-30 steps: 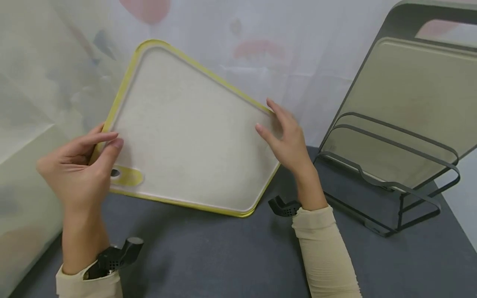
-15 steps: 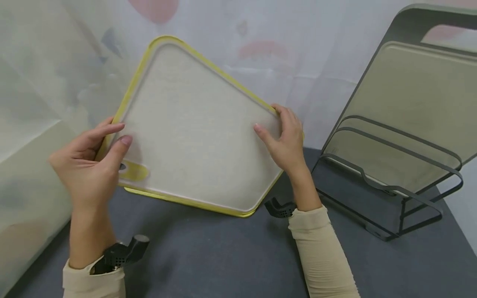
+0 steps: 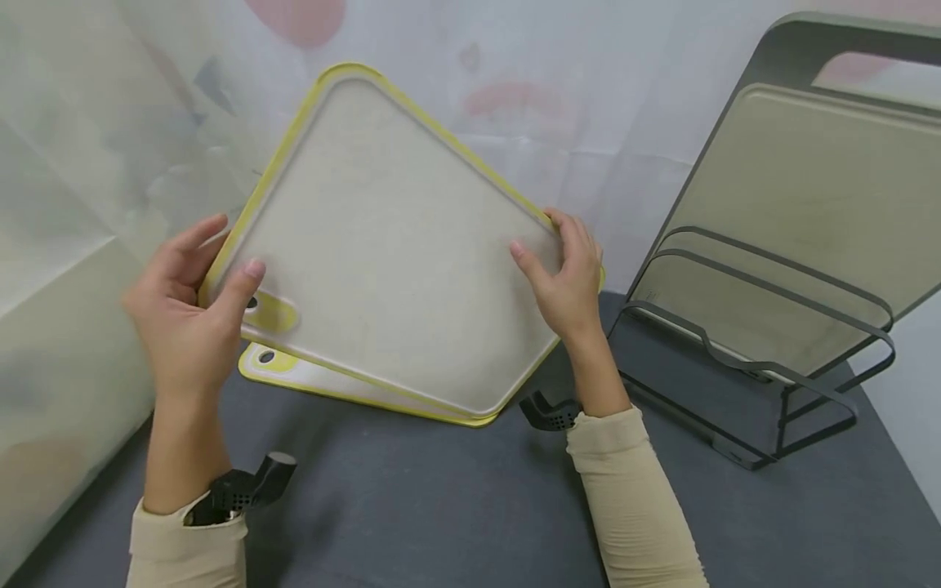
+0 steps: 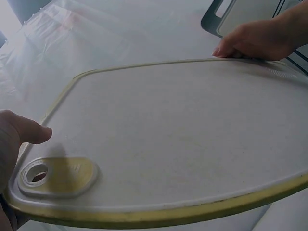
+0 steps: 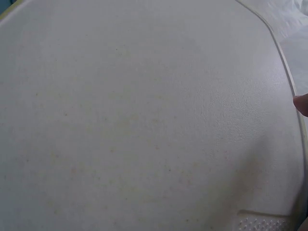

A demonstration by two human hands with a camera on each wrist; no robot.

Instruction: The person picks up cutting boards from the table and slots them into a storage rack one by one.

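I hold a white cutting board [image 3: 390, 245] with a yellow rim, tilted up off the table. My left hand [image 3: 234, 247] pinches its corner by the yellow hanging hole [image 3: 274, 313], thumb on top. My right hand [image 3: 540, 237] grips the opposite edge, thumb on the face and fingers curled over the rim. A second board [image 3: 309, 377] of the same kind lies flat on the table below. In the left wrist view the board [image 4: 183, 134] fills the frame, my thumb [image 4: 24, 132] beside its hole. The right wrist view is filled by the board's face [image 5: 144, 115].
A dark wire rack [image 3: 772, 351] stands at the right on the grey table [image 3: 441, 506], holding a grey-green board [image 3: 809, 204] that leans back. A pale translucent sheet [image 3: 88, 122] hangs behind and to the left.
The board has risen off the table, its left end most, and a second board now shows beneath it. My right fingers have curled round the board's edge.
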